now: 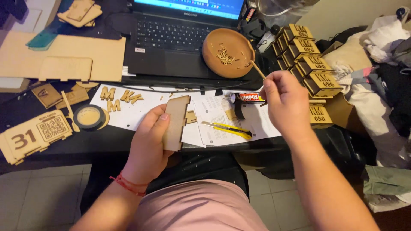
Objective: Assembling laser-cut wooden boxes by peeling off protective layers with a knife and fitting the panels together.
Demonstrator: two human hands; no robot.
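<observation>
L hand [147, 145] grips wood panel [176, 123] – R hand [286, 102] pinches thin stick [257, 69] (over bowl [227, 53]).

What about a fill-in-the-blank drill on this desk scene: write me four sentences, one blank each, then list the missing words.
1. The left hand holds a flat notched wooden ____.
2. The right hand pinches a thin wooden stick whose tip reaches toward the round brown ____ resting on the laptop.
3. The utility knife lying on the papers has a ____ body.
4. A red string bracelet circles the ____ wrist.

Missing words: panel; dish; yellow; left
</observation>
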